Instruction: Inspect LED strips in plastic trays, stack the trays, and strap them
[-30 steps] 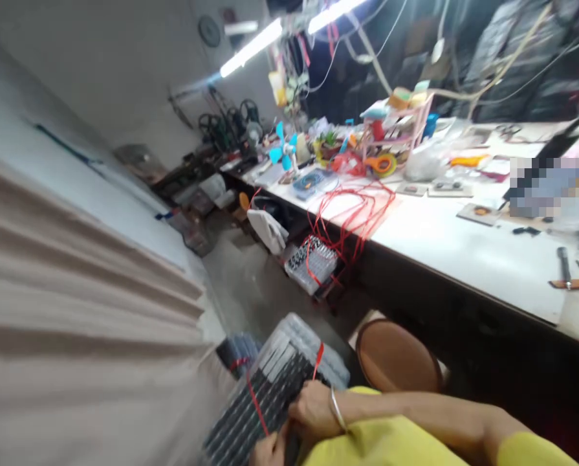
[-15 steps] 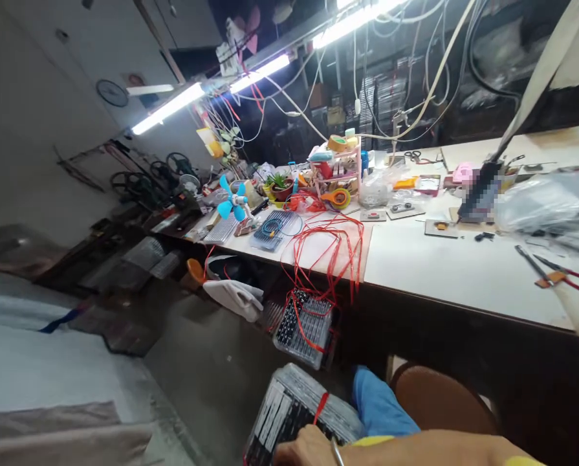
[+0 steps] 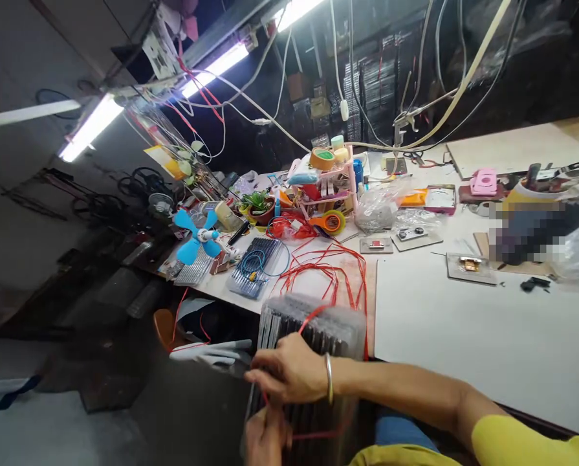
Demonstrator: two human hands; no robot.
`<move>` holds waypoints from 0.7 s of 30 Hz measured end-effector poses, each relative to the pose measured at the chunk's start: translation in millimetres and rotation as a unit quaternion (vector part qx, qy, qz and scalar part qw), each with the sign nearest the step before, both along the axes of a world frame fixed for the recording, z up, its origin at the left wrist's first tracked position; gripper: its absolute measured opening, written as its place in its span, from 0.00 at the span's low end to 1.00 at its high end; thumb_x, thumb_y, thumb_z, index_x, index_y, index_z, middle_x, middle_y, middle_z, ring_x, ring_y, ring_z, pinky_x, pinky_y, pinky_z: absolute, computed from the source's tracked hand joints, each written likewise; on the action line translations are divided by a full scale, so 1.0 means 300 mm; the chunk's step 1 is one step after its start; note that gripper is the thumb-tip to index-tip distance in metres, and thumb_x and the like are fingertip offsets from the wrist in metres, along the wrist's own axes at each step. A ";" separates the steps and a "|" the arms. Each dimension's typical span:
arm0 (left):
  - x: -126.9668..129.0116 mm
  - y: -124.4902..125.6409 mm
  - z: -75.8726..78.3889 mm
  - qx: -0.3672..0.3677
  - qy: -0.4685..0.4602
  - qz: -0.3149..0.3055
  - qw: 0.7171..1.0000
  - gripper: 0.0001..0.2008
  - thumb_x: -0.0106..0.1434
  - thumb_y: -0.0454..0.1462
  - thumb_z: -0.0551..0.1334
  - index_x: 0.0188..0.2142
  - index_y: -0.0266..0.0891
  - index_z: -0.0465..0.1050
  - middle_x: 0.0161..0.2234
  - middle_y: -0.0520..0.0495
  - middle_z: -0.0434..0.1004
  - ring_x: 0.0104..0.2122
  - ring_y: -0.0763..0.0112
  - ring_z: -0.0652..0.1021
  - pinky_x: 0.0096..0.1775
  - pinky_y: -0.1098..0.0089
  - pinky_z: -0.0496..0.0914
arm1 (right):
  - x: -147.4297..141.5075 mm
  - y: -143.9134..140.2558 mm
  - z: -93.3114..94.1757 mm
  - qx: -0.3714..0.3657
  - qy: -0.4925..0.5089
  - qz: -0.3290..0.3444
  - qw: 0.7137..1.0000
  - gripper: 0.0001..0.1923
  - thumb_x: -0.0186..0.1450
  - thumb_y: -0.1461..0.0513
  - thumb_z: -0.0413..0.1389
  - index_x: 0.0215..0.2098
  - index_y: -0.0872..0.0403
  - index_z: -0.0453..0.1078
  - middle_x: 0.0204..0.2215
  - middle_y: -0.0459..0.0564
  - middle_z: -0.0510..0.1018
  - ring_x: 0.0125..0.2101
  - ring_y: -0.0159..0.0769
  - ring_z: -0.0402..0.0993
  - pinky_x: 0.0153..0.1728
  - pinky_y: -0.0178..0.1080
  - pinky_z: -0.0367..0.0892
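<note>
A stack of clear plastic trays with dark, slotted contents (image 3: 338, 333) is tipped up against the front edge of the worktable, bound with red plastic strap (image 3: 312, 316). My right hand (image 3: 294, 369), with a metal bangle on its wrist, lies across the stack, its fingers closed on the strap where it crosses. Just below, my left hand (image 3: 266, 437) is closed on the strap too, blurred by motion. Between the two hands a short bit of red strap shows. The lower part of the stack is smeared and partly hidden by my hands.
On the white worktable (image 3: 425, 310) lie loose red straps (image 3: 313, 272), a small blue fan (image 3: 196, 236), a tray with a coiled blue cable (image 3: 255, 265), a tape dispenser (image 3: 330, 222) and small metal parts on plates (image 3: 471, 268). Tube lights and cables hang above.
The tray stack has come up from low near my legs to the table edge. My left hand has come into view beside the right. The view has shifted closer to the table.
</note>
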State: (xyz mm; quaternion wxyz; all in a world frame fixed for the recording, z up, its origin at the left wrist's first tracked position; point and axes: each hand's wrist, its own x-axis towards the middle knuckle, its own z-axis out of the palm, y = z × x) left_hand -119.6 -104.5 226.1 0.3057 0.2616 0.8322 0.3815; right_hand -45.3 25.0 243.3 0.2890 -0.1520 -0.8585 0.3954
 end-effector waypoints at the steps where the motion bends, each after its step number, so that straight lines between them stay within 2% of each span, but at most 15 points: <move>1: 0.011 0.073 -0.012 0.017 -0.028 -0.011 0.999 0.32 0.49 0.65 0.54 0.10 0.42 0.53 0.10 0.55 0.51 0.15 0.74 0.58 0.21 0.69 0.56 | 0.005 0.077 -0.002 0.015 0.001 -0.012 1.000 0.15 0.66 0.53 0.49 0.34 0.52 0.73 0.13 0.42 0.64 0.16 0.27 0.57 0.20 0.32 0.47; 3: 0.045 0.228 -0.036 0.052 -0.086 -0.036 0.994 0.31 0.51 0.64 0.54 0.12 0.41 0.53 0.12 0.56 0.50 0.17 0.76 0.56 0.22 0.71 0.54 | 0.020 0.228 -0.028 0.021 0.009 -0.042 0.999 0.14 0.65 0.55 0.51 0.30 0.53 0.73 0.12 0.41 0.61 0.15 0.26 0.53 0.21 0.32 0.46; 6: 0.104 0.455 -0.072 0.088 -0.145 -0.092 0.981 0.29 0.55 0.60 0.56 0.15 0.41 0.52 0.14 0.58 0.50 0.18 0.77 0.56 0.24 0.72 0.56 | 0.060 0.432 -0.118 -0.023 0.019 -0.110 0.993 0.16 0.65 0.59 0.51 0.22 0.56 0.69 0.12 0.39 0.57 0.15 0.24 0.49 0.21 0.32 0.46; 8: 0.131 0.582 -0.097 0.102 -0.169 -0.129 0.972 0.28 0.56 0.58 0.56 0.16 0.40 0.53 0.15 0.58 0.52 0.19 0.77 0.60 0.26 0.73 0.59 | 0.097 0.536 -0.199 -0.063 0.021 -0.156 0.986 0.18 0.66 0.60 0.49 0.19 0.56 0.65 0.12 0.39 0.56 0.16 0.24 0.48 0.21 0.32 0.46; 10: 0.142 0.674 -0.126 0.088 -0.191 -0.162 0.964 0.27 0.55 0.58 0.58 0.17 0.39 0.56 0.14 0.56 0.56 0.20 0.77 0.64 0.25 0.74 0.58 | 0.135 0.601 -0.275 -0.099 0.026 -0.191 0.976 0.19 0.66 0.61 0.48 0.18 0.56 0.63 0.13 0.40 0.56 0.16 0.25 0.50 0.20 0.31 0.48; 12: 0.140 0.722 -0.152 0.056 -0.211 -0.192 0.957 0.25 0.55 0.56 0.59 0.18 0.37 0.61 0.15 0.53 0.62 0.19 0.76 0.66 0.22 0.75 0.55 | 0.167 0.626 -0.330 -0.130 0.037 -0.218 0.967 0.17 0.67 0.61 0.47 0.21 0.56 0.65 0.14 0.41 0.60 0.17 0.26 0.54 0.21 0.31 0.51; 14: 0.136 0.728 -0.169 0.038 -0.222 -0.212 0.951 0.24 0.57 0.54 0.58 0.20 0.36 0.65 0.16 0.50 0.67 0.18 0.77 0.65 0.20 0.75 0.53 | 0.189 0.619 -0.356 -0.149 0.052 -0.240 0.958 0.17 0.67 0.59 0.45 0.25 0.56 0.67 0.16 0.42 0.64 0.19 0.27 0.58 0.23 0.31 0.54; 18: 0.149 0.689 -0.178 0.051 -0.211 -0.217 0.952 0.22 0.61 0.52 0.56 0.24 0.35 0.66 0.19 0.50 0.72 0.16 0.81 0.61 0.20 0.76 0.52 | 0.212 0.579 -0.354 -0.161 0.075 -0.282 0.943 0.19 0.68 0.56 0.43 0.27 0.56 0.68 0.17 0.43 0.64 0.18 0.28 0.57 0.22 0.32 0.55; 21: 0.158 0.714 -0.185 0.066 -0.206 -0.224 0.950 0.21 0.61 0.51 0.55 0.24 0.35 0.66 0.18 0.49 0.72 0.15 0.81 0.61 0.19 0.75 0.52 | 0.220 0.597 -0.344 -0.155 0.081 -0.308 0.935 0.20 0.68 0.55 0.42 0.27 0.56 0.68 0.16 0.43 0.63 0.18 0.28 0.56 0.21 0.33 0.55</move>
